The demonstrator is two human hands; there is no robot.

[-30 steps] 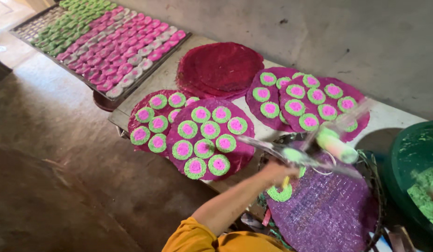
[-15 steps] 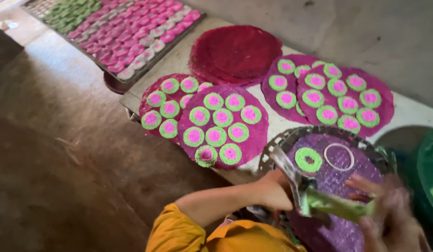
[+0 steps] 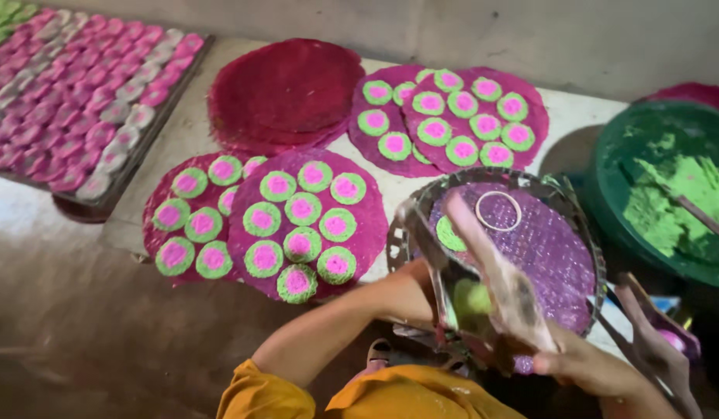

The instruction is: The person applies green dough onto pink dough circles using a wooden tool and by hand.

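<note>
Bare concrete floor (image 3: pixel 72 326) fills the lower left, and a pale counter (image 3: pixel 588 116) runs across the middle under a grey wall. Nearest, an orange sleeve (image 3: pixel 266 396) leads up to the left hand (image 3: pixel 410 291), whose grip is wrapped round the upper part of a clear piping bag (image 3: pixel 483 291); the bag is blurred, with a lump of green paste showing inside it. The right hand (image 3: pixel 588 365) is clamped on the bag's lower end, fingers closed about it. Both hands hold the bag just over the near edge of a round metal tray (image 3: pixel 577 213) lined with a purple mat (image 3: pixel 549 248). On that mat lie one green disc (image 3: pixel 450 233), beside the bag, and a thin metal ring (image 3: pixel 497 211) a little further in. Left of the tray, two magenta mats (image 3: pixel 297 225) overlap on the counter, covered with green discs with pink centres. Right of the tray stands a green basin (image 3: pixel 631 147) holding light green paste, with a stick resting in it. Further back, a stack of plain dark red mats (image 3: pixel 286 93) lies beside two more mats of pink-centred discs (image 3: pixel 452 116). Farthest, at the upper left, a long tray (image 3: pixel 169 105) carries rows of small pink and pale pieces.
</note>
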